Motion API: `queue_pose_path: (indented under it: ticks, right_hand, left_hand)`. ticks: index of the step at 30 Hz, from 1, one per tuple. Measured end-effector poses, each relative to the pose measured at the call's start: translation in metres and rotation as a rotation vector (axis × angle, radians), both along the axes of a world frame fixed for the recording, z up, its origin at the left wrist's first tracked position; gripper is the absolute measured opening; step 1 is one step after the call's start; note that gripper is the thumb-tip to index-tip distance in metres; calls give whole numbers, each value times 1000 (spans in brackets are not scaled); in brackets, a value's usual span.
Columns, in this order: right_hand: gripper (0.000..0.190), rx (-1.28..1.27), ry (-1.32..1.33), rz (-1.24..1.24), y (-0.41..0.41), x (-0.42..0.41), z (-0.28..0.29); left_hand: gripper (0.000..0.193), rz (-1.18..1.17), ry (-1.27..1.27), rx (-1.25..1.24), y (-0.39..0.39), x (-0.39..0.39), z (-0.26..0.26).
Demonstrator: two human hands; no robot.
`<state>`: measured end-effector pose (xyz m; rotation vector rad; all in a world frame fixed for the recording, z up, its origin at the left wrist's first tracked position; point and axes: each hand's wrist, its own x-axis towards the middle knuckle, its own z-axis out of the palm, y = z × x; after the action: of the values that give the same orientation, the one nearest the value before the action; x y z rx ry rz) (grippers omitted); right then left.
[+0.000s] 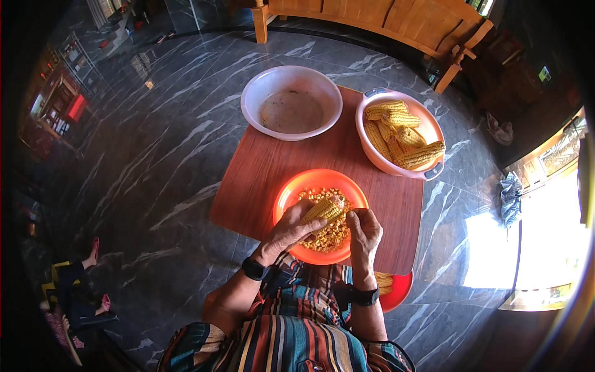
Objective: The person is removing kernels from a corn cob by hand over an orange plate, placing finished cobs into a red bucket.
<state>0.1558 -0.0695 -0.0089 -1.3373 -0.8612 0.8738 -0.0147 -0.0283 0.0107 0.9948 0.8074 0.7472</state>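
My left hand [290,230] grips a yellow ear of corn [324,210], its paler blunt end facing up and right. Just right of that end is my right hand [366,231], fingers curled and thumb against the index finger. Whether a kernel sits between those fingertips is too small to tell. Both hands are over an orange plastic basin [290,186], which holds many loose corn kernels [327,239]. This basin rests at the near side of a reddish-brown wooden table [260,162].
Whole ears fill part of a pink handled basin [364,128] at the table's far right. A whitish basin [248,109] stands far left, with small residue inside. Below the table's near right edge, a red basin [400,293] holds corn. A wooden bench [362,14] lies beyond; a seated person [69,283] is at left.
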Motion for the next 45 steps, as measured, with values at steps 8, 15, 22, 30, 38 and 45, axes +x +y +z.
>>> queue_pose_path:
  ticks: [8,15,22,30,38,45]
  right_hand:
    - [22,-42,-54,33,2,-1,8]
    - [18,-41,-239,34,2,-1,9]
    - [20,28,-245,-104,8,-12,19]
    - [22,-20,-87,-80,7,6,-10]
    - [23,20,-64,4,6,-5,5]
    - [25,-35,-168,23,2,-5,14]
  left_hand:
    - [45,-68,144,161,4,2,-5]
    - [50,5,306,478,7,4,-13]
    - [48,-3,265,414,8,9,-17]
    - [45,-22,218,175,7,3,0]
    - [48,60,283,430,7,3,-12]
    - [51,128,450,652,-1,10,-12]
